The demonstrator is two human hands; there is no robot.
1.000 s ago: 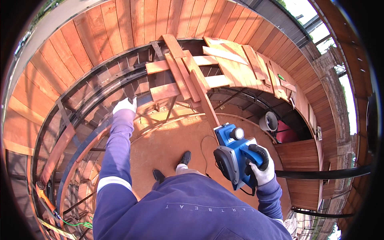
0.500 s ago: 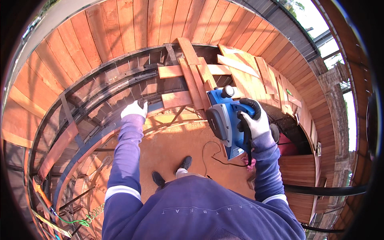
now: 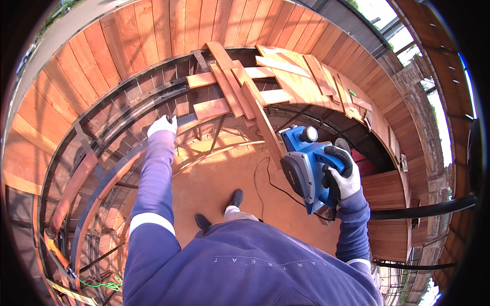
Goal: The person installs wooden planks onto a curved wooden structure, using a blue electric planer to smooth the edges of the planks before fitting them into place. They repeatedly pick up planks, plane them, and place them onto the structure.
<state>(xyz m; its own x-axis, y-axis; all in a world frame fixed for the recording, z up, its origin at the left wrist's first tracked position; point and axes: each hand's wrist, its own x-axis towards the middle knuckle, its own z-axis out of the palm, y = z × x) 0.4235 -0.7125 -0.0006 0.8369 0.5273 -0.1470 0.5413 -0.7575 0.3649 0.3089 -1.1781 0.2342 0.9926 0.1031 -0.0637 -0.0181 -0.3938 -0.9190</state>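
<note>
My right hand (image 3: pixel 345 173), in a white glove with dark fingers, is wrapped round the rear handle of a blue electric planer (image 3: pixel 301 168). The planer hangs in the air on its side, its front knob toward the far side. Just left of it a long narrow wooden board (image 3: pixel 263 120) sticks out toward me from a stack of planks. At the left my gloved left hand (image 3: pixel 162 126) rests on a curved metal rail (image 3: pixel 115 171), its fingers bent over the edge and partly hidden.
Loose planks (image 3: pixel 212 108) lie crossed over the open curved frame, and more boards (image 3: pixel 291 81) cover it farther right. An orange-handled power tool (image 3: pixel 56 250) with a green coiled line lies at the lower left. A dark cord (image 3: pixel 280 189) runs across the orange floor (image 3: pixel 280 224).
My right hand has drawn the planer to the right and nearer, uncovering more of the long board. The view has shifted, while my left hand stays at the rail.
</note>
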